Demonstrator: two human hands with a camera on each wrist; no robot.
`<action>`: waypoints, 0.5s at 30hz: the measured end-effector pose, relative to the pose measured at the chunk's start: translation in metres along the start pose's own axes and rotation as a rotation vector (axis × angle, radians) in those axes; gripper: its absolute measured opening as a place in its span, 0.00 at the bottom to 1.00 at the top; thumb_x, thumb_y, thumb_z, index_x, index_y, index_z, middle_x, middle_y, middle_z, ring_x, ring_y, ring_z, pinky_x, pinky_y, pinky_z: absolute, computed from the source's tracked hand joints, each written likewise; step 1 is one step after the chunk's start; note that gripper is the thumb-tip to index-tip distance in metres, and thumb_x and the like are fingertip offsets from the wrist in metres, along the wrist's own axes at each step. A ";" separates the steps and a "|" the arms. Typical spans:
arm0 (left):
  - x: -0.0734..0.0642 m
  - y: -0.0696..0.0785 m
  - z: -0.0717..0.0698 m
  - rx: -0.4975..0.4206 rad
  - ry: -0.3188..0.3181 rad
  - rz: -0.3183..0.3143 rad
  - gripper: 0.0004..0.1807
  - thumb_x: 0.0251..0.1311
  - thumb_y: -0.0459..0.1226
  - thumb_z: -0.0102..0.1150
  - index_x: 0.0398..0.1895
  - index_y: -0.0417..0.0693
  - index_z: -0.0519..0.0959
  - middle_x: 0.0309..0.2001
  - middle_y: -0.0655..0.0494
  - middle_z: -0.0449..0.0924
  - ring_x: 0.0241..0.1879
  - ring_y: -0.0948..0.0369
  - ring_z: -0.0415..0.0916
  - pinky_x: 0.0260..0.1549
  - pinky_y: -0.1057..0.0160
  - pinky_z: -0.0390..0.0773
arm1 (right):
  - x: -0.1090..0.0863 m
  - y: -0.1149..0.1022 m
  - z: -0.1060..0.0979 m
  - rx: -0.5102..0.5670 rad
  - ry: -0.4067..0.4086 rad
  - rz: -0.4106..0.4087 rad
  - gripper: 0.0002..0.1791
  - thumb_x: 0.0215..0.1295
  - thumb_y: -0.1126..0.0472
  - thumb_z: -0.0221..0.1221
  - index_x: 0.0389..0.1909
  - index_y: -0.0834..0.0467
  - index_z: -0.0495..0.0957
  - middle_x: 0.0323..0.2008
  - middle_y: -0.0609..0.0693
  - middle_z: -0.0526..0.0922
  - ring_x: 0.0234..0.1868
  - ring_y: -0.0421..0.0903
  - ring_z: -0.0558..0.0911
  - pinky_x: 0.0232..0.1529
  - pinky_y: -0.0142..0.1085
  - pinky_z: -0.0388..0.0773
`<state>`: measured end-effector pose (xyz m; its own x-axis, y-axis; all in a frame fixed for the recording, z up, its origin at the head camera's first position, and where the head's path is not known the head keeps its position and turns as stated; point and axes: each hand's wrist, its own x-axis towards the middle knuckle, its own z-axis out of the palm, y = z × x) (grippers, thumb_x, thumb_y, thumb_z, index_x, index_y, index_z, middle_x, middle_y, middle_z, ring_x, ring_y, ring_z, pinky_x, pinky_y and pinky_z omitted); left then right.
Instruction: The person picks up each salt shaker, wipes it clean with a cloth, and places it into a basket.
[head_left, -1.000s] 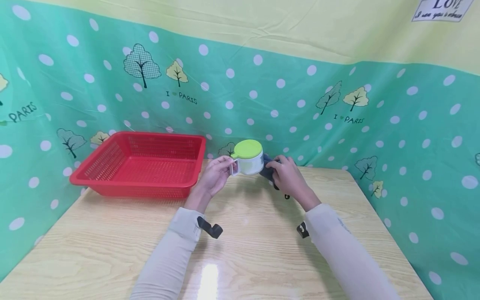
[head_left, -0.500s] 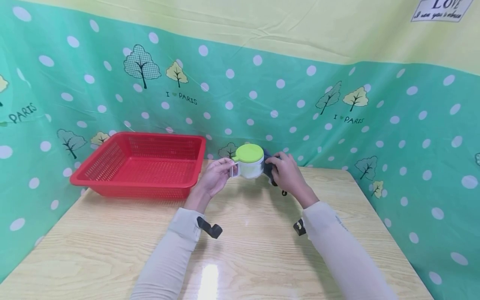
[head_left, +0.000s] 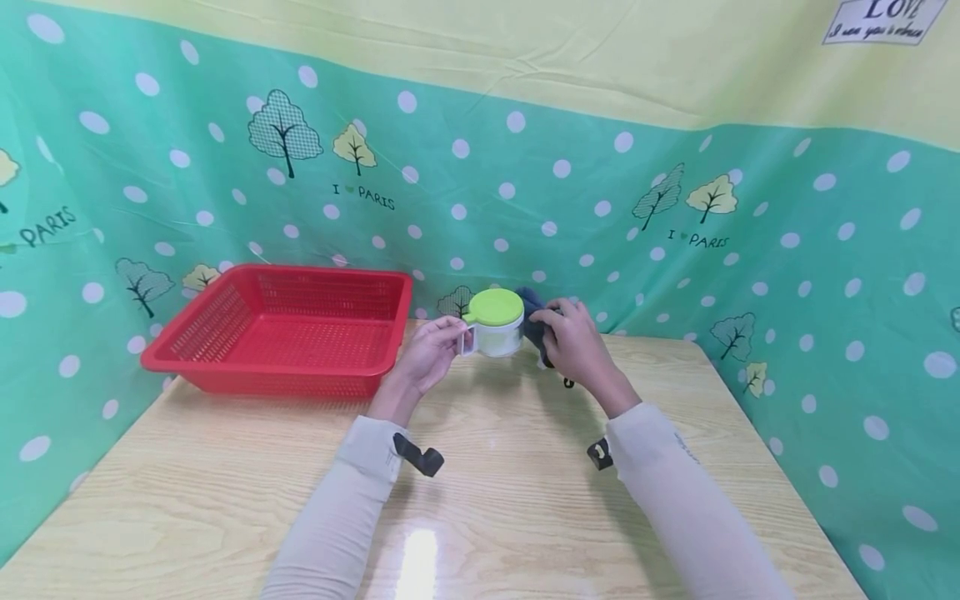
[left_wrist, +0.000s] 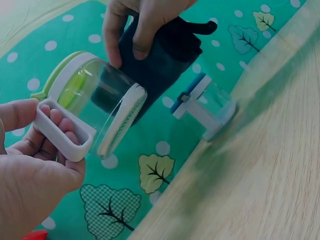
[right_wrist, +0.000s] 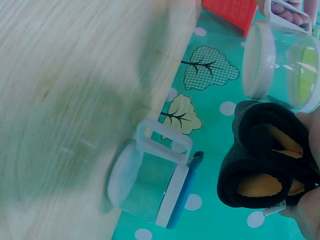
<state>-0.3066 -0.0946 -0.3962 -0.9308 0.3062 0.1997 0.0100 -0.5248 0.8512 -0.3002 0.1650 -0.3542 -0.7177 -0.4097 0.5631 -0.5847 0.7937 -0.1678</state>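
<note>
My left hand (head_left: 429, 354) grips the white loop handle of a clear jar (head_left: 498, 337) with a green lid, raised above the table. In the left wrist view, fingers of that hand pass through the handle (left_wrist: 65, 132). My right hand (head_left: 581, 346) holds a folded dark navy cloth (head_left: 534, 327) close against the jar's right side. From the right wrist, the cloth (right_wrist: 240, 165) appears as thick rolled folds with orange-tan inside and a small white tag. A second clear jar (left_wrist: 217, 112), with a blue lid and white handle, stands on the table beyond the cloth.
An empty-looking red perforated basket (head_left: 273, 379) sits at the back left of the light wood table (head_left: 487, 500). A green dotted curtain (head_left: 495, 208) hangs right behind the table and along both sides. Black brackets (head_left: 420, 457) project from the wrists.
The green-lidded jar has come down slightly and sits more level than a second ago. The cloth has shifted upward along its right side with my right hand. The basket has not moved.
</note>
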 end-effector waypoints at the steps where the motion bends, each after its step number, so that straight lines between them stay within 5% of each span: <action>1: 0.000 0.000 0.000 0.002 0.001 -0.001 0.13 0.73 0.24 0.45 0.31 0.43 0.77 0.36 0.52 0.78 0.38 0.59 0.74 0.48 0.64 0.73 | 0.000 -0.001 -0.001 0.002 0.001 -0.002 0.15 0.64 0.75 0.58 0.48 0.61 0.86 0.50 0.63 0.81 0.50 0.63 0.76 0.53 0.54 0.75; 15: -0.001 0.001 -0.005 0.026 -0.077 0.009 0.14 0.73 0.24 0.44 0.31 0.43 0.77 0.32 0.52 0.78 0.38 0.59 0.74 0.48 0.63 0.72 | 0.003 0.004 -0.013 0.058 0.084 -0.064 0.13 0.66 0.76 0.59 0.45 0.61 0.86 0.51 0.60 0.83 0.47 0.62 0.77 0.49 0.54 0.77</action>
<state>-0.3077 -0.0993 -0.3981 -0.8996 0.3625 0.2434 0.0285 -0.5076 0.8611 -0.2999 0.1729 -0.3429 -0.6456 -0.4177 0.6393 -0.6508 0.7389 -0.1744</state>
